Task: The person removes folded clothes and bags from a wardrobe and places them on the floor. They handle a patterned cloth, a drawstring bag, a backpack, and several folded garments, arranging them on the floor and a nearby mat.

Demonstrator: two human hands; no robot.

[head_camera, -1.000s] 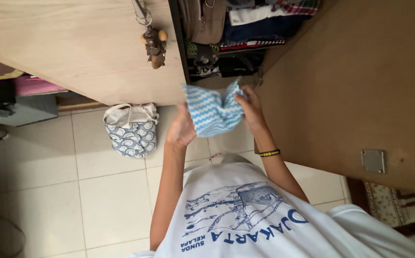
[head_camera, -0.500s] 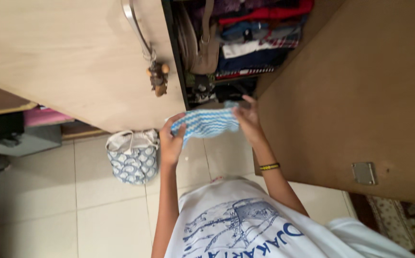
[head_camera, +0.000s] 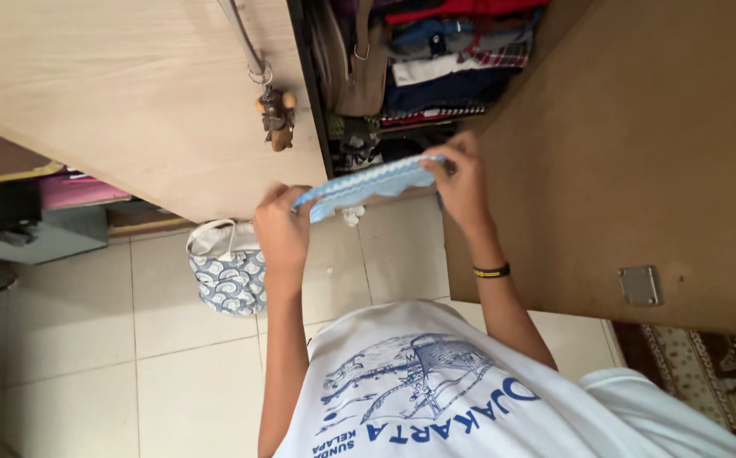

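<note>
While the blue-and-white striped cloth (head_camera: 368,182) is stretched flat between both hands, it hangs in the air just in front of the open wardrobe, level with the lower shelf and above the tiled floor (head_camera: 173,356). The left hand (head_camera: 281,231) pinches one end with its fingers curled over the edge, and the right hand (head_camera: 461,182) pinches the other end, thumb and fingers closed on the fabric near the wardrobe opening. The cloth looks already folded into a narrow band, seen almost edge-on.

To do this step well, I judge that both grips should keep even tension so the folded layers stay aligned, and the cloth should stay level rather than sagging in the middle.

A black and yellow wristband (head_camera: 491,271) sits on the right wrist. Just beyond the cloth, stacked folded clothes (head_camera: 453,59) fill the shelves, with a brown bag (head_camera: 359,59) hanging beside them. On the pale wooden door (head_camera: 131,93) at left, a small wooden keychain figure (head_camera: 275,119) dangles. Below the left hand, a patterned fabric bag (head_camera: 228,271) stands on the floor. A brown door panel (head_camera: 639,153) lies to the right.
</note>
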